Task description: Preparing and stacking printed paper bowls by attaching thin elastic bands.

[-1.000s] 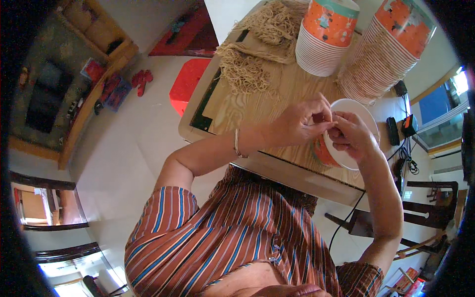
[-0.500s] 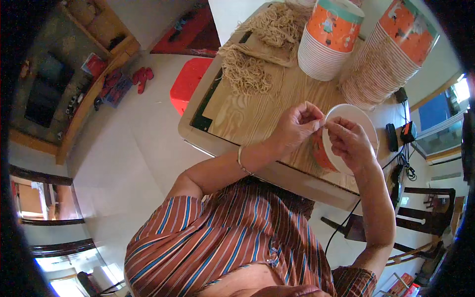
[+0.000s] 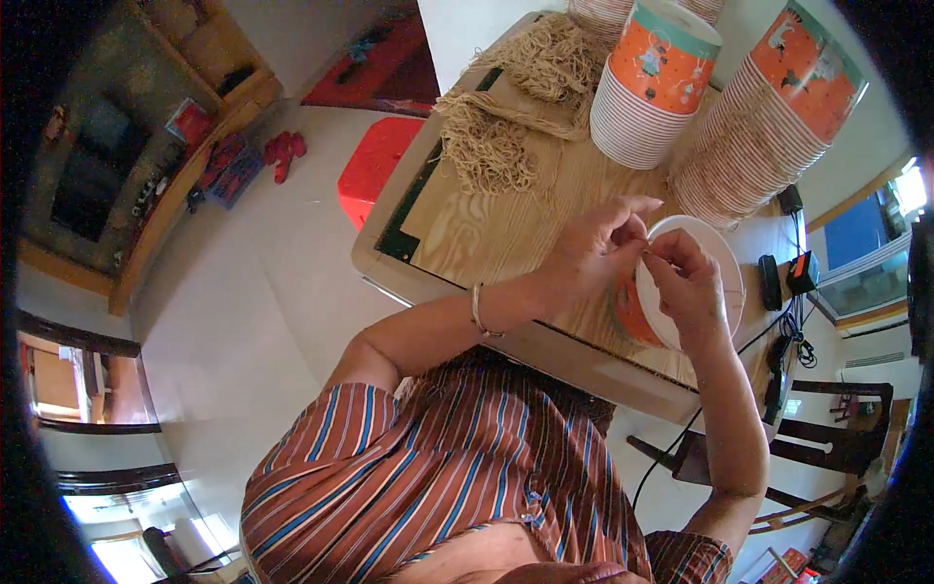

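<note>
Above an orange paper tub [image 3: 634,310] with a white inside, my two hands meet fingertip to fingertip. My left hand [image 3: 598,243], with a bangle at its wrist, pinches thumb against finger while another finger stretches out. My right hand [image 3: 693,287] is closed in a pinch right beside it, over the tub's mouth. Whatever lies between the fingertips is too small to make out. Beyond my left hand, a loose heap of beige string [image 3: 486,156] lies on the wooden tabletop [image 3: 467,234].
A tall stack of orange and white tubs [image 3: 654,88] stands at the far side, with a leaning stack [image 3: 769,127] right of it. More string [image 3: 555,58] lies farther back. Black adapters and cables [image 3: 800,277] line the right edge. A red stool [image 3: 375,165] stands at the left.
Both hands stay together over the tub and have shifted slightly. A finger of my left hand now stretches out farther, and my right hand has turned a little. The whole view has shifted slightly.
</note>
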A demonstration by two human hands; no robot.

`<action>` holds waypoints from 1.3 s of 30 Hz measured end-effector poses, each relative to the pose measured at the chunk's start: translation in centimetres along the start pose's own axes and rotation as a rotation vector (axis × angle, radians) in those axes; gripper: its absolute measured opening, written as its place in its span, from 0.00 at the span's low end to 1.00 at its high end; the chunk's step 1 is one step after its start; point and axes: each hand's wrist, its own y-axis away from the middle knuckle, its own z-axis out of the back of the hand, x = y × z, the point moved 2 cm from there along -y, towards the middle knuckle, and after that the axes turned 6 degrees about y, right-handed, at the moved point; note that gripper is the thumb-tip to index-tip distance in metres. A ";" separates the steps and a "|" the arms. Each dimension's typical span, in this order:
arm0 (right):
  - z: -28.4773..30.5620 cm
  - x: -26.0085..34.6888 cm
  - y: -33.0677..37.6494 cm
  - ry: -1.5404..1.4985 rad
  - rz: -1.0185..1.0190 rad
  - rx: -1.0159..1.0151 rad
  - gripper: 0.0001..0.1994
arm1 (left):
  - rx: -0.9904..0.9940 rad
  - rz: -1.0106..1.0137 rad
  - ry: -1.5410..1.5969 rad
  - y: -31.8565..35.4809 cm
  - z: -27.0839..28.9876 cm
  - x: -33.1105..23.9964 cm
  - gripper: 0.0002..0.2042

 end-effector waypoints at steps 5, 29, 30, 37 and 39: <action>-0.4 0.4 0.5 0.298 0.402 -0.214 0.03 | 0.097 -0.188 -0.170 -0.7 0.2 0.0 0.28; -0.5 1.1 0.8 0.559 0.600 -0.285 0.07 | 0.321 -0.312 -0.459 -3.7 0.1 -0.1 0.42; -0.5 1.0 0.9 0.559 0.599 -0.284 0.07 | 0.320 -0.311 -0.458 -3.8 0.3 -0.3 0.42; -0.1 0.8 0.6 0.605 0.609 -0.302 0.04 | 0.404 -0.336 -0.298 -4.0 0.9 0.2 0.43; 0.1 0.2 0.2 0.592 0.595 -0.317 0.03 | 0.417 -0.314 -0.281 -4.1 0.9 -0.3 0.42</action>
